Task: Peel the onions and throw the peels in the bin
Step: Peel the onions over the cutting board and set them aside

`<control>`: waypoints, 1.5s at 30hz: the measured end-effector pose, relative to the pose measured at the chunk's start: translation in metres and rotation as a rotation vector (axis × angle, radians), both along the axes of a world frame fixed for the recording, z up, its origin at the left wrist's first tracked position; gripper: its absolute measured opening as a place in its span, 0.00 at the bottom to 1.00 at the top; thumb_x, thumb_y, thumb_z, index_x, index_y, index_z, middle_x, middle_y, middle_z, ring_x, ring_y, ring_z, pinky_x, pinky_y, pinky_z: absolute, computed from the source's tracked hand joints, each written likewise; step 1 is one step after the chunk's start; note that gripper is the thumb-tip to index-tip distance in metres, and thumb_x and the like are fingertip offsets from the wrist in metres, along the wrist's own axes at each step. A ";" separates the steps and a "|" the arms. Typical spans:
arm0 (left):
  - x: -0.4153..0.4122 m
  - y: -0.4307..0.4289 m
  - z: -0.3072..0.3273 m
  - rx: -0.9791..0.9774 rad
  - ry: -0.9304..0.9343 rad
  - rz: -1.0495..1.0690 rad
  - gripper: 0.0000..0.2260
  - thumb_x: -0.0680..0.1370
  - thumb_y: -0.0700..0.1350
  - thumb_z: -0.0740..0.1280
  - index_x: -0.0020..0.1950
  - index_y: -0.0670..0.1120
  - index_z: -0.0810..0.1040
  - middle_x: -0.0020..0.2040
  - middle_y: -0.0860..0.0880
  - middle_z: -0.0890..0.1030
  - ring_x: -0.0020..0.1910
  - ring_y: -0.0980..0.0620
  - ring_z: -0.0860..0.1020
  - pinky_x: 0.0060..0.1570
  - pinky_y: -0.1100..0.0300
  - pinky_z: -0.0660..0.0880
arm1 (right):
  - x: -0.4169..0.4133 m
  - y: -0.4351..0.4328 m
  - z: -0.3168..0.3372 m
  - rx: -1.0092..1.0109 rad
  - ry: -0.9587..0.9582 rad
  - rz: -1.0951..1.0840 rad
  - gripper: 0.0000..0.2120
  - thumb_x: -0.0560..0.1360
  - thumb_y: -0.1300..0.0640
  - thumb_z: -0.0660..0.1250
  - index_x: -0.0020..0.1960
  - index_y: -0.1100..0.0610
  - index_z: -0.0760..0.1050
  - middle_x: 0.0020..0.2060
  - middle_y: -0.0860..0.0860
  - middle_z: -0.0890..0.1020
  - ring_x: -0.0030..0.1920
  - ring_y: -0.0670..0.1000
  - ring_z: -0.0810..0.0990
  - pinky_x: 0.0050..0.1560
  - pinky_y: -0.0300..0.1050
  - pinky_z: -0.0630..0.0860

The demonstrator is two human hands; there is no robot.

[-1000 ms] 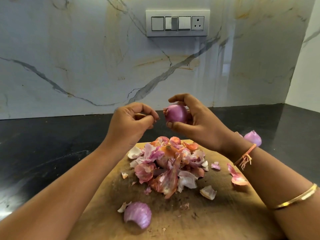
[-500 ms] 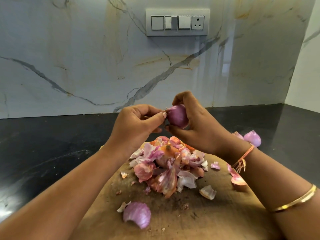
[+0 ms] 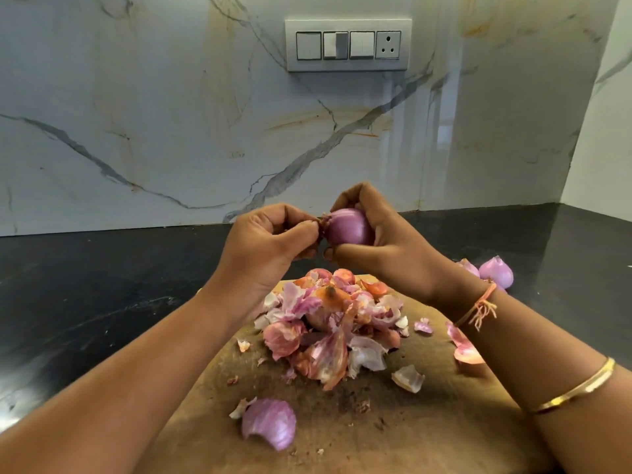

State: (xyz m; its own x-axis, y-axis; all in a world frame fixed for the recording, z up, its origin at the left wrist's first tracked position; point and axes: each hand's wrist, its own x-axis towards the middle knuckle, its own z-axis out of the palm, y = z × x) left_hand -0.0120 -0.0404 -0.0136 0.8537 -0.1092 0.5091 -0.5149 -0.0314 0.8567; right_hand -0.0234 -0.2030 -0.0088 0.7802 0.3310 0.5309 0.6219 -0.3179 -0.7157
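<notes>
Above board (image 3: 431, 436) heaped with peels (image 3: 328, 331), right hand (image 3: 393, 258) gripping onion (image 3: 347, 228), left hand (image 3: 268, 246) pinching skin (image 3: 324, 221)

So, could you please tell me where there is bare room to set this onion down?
Bare: the black counter left of the wooden board, back to the marble wall. Crowded: the peel pile at the board's centre, and peeled onions on the counter right of it.

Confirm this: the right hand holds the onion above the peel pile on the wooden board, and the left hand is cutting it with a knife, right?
Not quite. In the head view the left hand holds no knife; its bare fingers pinch the skin at the end of the onion. The right hand does hold the onion above the peel pile on the wooden board.
</notes>
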 end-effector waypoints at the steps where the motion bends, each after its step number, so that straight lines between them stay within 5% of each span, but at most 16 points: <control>1: 0.000 0.000 0.000 -0.021 0.018 -0.027 0.09 0.75 0.33 0.66 0.37 0.44 0.79 0.32 0.50 0.80 0.34 0.55 0.78 0.38 0.64 0.79 | 0.000 -0.001 0.000 0.030 0.054 0.024 0.19 0.70 0.63 0.72 0.55 0.54 0.66 0.50 0.53 0.74 0.46 0.53 0.77 0.45 0.45 0.79; 8: -0.001 0.000 0.002 -0.137 0.094 -0.139 0.09 0.76 0.34 0.65 0.38 0.43 0.79 0.31 0.51 0.80 0.32 0.57 0.78 0.35 0.68 0.76 | 0.003 -0.004 0.001 0.438 0.411 0.290 0.14 0.66 0.63 0.67 0.51 0.60 0.72 0.42 0.54 0.77 0.38 0.48 0.78 0.39 0.38 0.77; 14: 0.004 0.011 0.005 -0.109 0.028 -0.068 0.08 0.76 0.34 0.65 0.40 0.43 0.80 0.33 0.52 0.82 0.34 0.58 0.79 0.37 0.68 0.76 | 0.002 -0.010 0.004 0.579 0.579 0.366 0.13 0.66 0.54 0.62 0.44 0.63 0.74 0.32 0.56 0.75 0.26 0.47 0.67 0.27 0.37 0.64; 23: 0.004 0.010 0.004 0.090 -0.149 0.032 0.04 0.68 0.44 0.73 0.40 0.46 0.81 0.35 0.51 0.83 0.35 0.55 0.80 0.37 0.65 0.79 | 0.003 -0.009 0.004 0.495 0.599 0.298 0.11 0.67 0.55 0.61 0.45 0.60 0.72 0.32 0.56 0.76 0.27 0.47 0.66 0.27 0.36 0.65; 27: 0.002 0.008 0.004 0.128 -0.233 0.016 0.10 0.73 0.34 0.70 0.45 0.50 0.82 0.40 0.52 0.85 0.40 0.54 0.83 0.42 0.63 0.80 | 0.004 -0.008 0.001 0.481 0.582 0.278 0.13 0.68 0.53 0.63 0.49 0.60 0.73 0.39 0.57 0.80 0.28 0.47 0.68 0.30 0.36 0.66; 36: -0.003 0.004 0.000 0.328 -0.509 0.164 0.09 0.73 0.37 0.73 0.51 0.47 0.82 0.42 0.55 0.83 0.40 0.61 0.82 0.42 0.69 0.78 | 0.002 -0.003 0.002 0.457 0.572 0.248 0.12 0.70 0.52 0.63 0.47 0.59 0.74 0.36 0.54 0.78 0.28 0.46 0.67 0.31 0.36 0.64; 45: 0.001 0.004 -0.004 0.297 -0.491 0.179 0.05 0.71 0.42 0.69 0.43 0.51 0.81 0.39 0.55 0.83 0.36 0.60 0.82 0.39 0.66 0.80 | 0.004 0.000 -0.002 0.475 0.642 0.295 0.10 0.69 0.55 0.65 0.47 0.60 0.74 0.34 0.54 0.78 0.27 0.46 0.67 0.30 0.36 0.64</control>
